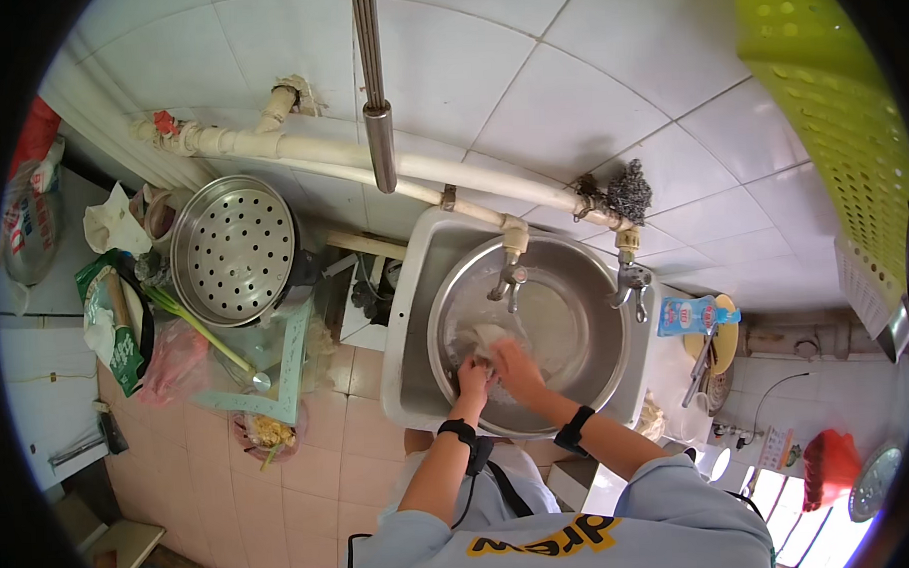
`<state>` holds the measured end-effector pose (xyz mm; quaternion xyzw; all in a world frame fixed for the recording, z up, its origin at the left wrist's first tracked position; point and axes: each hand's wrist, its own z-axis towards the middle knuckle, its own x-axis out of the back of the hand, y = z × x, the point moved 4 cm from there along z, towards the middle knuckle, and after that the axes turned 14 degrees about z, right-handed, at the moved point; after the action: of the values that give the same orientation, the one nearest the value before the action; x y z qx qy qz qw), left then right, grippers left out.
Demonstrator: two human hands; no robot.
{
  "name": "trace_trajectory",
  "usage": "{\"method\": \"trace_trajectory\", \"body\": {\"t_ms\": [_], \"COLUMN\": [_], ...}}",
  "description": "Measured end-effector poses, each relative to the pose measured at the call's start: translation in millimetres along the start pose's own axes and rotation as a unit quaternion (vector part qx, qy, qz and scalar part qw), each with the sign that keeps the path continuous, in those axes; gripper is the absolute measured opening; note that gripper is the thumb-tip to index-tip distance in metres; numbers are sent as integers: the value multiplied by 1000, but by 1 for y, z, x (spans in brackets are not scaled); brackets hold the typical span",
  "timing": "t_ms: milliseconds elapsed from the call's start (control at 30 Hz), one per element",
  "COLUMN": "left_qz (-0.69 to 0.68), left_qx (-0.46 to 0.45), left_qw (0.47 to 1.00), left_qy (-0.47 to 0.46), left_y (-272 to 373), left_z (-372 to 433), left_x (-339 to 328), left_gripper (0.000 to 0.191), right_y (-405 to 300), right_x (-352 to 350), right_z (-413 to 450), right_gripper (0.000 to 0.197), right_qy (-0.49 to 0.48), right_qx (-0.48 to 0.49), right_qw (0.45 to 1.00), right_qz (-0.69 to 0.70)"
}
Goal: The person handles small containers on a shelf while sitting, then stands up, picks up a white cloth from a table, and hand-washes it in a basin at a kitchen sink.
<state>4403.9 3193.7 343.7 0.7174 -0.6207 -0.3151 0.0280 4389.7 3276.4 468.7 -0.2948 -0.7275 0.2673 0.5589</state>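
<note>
A large round stainless steel basin (571, 400) sits in a grey sink (421, 390), with some water in it. Both hands are over its left part, close together. My left hand (474, 381) grips a small item that the fingers mostly hide. A pale cloth or rag (488, 333) lies against my right hand (516, 368), whose fingers are bent around part of it. Above the basin hangs a metal tap (511, 280); a second tap (633, 281) is at its right rim.
A perforated steamer tray (235, 250), spring onions (208, 334) and a pink plastic bag (176, 361) lie left on a glass-topped table. Right of the sink is a blue detergent pouch (688, 316). A green perforated rack (843, 135) hangs upper right, and a metal-ended rod (380, 148) hangs above.
</note>
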Motion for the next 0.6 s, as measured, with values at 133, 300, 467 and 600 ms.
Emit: {"method": "trace_trajectory", "body": {"t_ms": [133, 300, 467, 600], "left_qz": [-77, -6, 26, 116], "left_qx": [-18, -43, -33, -51], "left_qw": [996, 999, 999, 991], "left_qy": [-28, -14, 17, 48], "left_y": [-4, -10, 8, 20], "left_z": [5, 16, -4, -14], "left_x": [-3, 8, -2, 3], "left_gripper": [28, 21, 25, 29], "right_y": [12, 16, 42, 70], "right_x": [-17, -30, -39, -40], "right_z": [2, 33, 65, 97], "right_gripper": [42, 39, 37, 40], "right_qy": [-7, 14, -46, -19], "right_qx": [41, 91, 39, 3], "right_qw": [997, 985, 969, 993], "right_qz": [63, -148, -241, -116]}}
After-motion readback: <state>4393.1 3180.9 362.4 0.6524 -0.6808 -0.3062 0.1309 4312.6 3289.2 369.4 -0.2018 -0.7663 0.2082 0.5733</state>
